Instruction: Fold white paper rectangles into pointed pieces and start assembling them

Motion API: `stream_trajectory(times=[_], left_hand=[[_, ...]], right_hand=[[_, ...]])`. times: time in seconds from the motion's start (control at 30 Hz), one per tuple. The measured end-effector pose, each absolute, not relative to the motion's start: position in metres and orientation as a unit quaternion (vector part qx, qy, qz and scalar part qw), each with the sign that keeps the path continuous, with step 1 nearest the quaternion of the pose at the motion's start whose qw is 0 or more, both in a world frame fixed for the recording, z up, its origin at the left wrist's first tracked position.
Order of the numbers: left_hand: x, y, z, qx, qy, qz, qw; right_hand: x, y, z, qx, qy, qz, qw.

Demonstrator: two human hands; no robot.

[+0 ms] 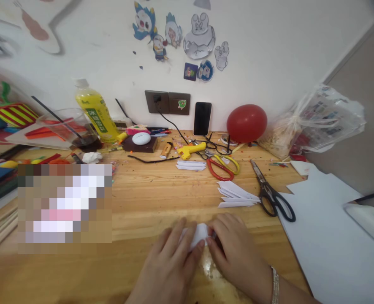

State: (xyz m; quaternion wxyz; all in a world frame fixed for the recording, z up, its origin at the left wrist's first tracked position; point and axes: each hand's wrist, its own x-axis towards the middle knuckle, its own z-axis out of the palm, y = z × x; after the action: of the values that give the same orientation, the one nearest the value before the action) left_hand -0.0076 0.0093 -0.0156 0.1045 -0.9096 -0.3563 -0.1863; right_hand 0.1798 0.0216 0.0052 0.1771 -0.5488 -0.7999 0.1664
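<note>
Near the table's front edge, a small piece of folded white paper (200, 234) lies between my two hands. My left hand (171, 257) holds it from the left, its fingers on top and its thumb along the near edge. At the paper's right end, my right hand (234, 245) pinches the edge between thumb and bent fingers. Beyond my hands is a fan of folded white paper strips (236, 196). A small stack of similar folded strips (191, 165) sits farther back.
Black-handled scissors (271, 194) lie beside white paper sheets (335, 236) at right. Farther back are red-and-yellow-handled scissors (223, 165), a yellow glue gun (191, 149), a phone (202, 119) and a red balloon (247, 123). A yellow drink bottle (96, 112) and plastic cup (66, 126) stand left.
</note>
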Motion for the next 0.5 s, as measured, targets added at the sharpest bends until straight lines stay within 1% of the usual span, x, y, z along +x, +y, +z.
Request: stream_trajectory(times=[0.07,0.13,0.23,0.4,0.5], left_hand=[[-0.012,0.010,-0.012,-0.911,-0.359,-0.180,0.096],[-0.017,0.010,-0.002,-0.919,-0.361,-0.134,0.081],[-0.027,0.009,0.009,-0.921,-0.363,-0.113,0.083],[-0.043,0.008,0.007,-0.924,-0.354,-0.108,0.098],[-0.047,0.008,0.008,-0.926,-0.362,-0.064,0.087]], right_hand=[[0.181,0.022,0.005,-0.547,-0.799,0.172,0.180],[0.182,0.022,0.005,-0.544,-0.799,0.175,0.186],[0.183,0.021,0.003,-0.540,-0.801,0.173,0.193],[0.182,0.022,0.004,-0.541,-0.800,0.171,0.194],[0.183,0.024,0.008,-0.544,-0.796,0.183,0.190]])
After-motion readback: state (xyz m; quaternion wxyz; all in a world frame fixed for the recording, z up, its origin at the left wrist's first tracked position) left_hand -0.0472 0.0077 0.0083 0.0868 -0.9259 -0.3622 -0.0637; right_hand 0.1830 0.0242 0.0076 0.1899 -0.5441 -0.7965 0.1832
